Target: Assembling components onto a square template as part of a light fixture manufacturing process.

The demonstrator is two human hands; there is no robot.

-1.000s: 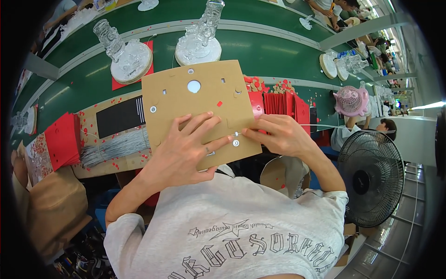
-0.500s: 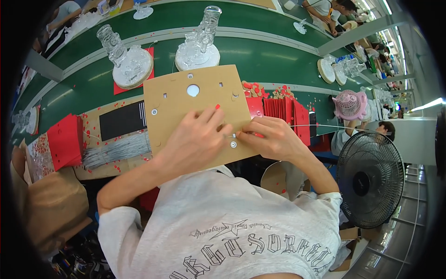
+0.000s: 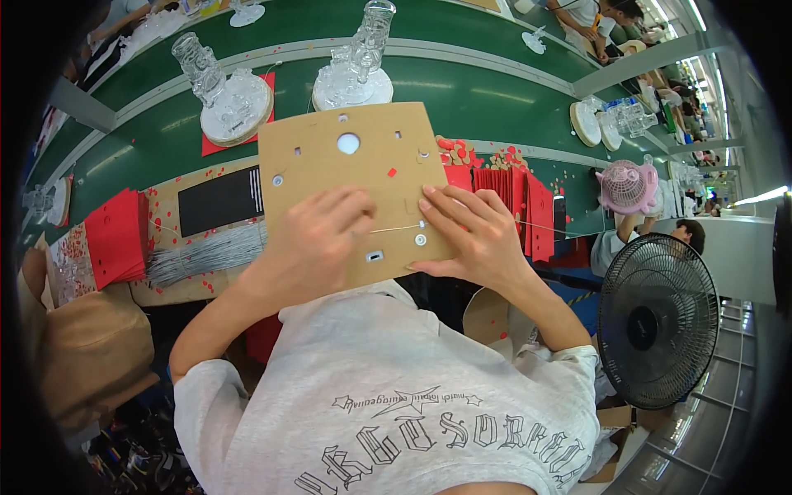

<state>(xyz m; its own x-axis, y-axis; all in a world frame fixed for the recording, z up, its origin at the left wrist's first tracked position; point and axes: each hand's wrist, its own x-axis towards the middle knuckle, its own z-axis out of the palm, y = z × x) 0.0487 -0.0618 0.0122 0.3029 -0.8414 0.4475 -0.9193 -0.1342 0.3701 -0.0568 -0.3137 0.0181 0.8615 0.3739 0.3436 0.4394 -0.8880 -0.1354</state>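
Note:
In front of my chest is a brown cardboard panel [image 3: 326, 177] with a round hole, small slots and pale round fittings. A thin white cord [image 3: 398, 228] runs across its lower half and comes out past the right edge. Curled fingers of my left hand [image 3: 322, 235] pinch the cord's left part over the panel; the fingertips are partly hidden. My right hand [image 3: 478, 235] rests on the panel's right side, fingers stretched and spread, the thumb lower down near a round fitting. A small red paper bit [image 3: 392, 172] lies on the cardboard.
Glass vessels on round bases [image 3: 237, 107] stand beyond the panel on the green bench [image 3: 462, 91]. Red cards [image 3: 115, 239], a grey wire bundle [image 3: 206, 262] and a black sheet [image 3: 219, 200] lie left. Right are red folders [image 3: 503, 194], a pink fan [image 3: 627, 186] and a black fan [image 3: 660, 322].
My left hand has drawn the cord leftward, away from the right hand. The right hand's pinch has opened and its fingers now lie flat on the panel.

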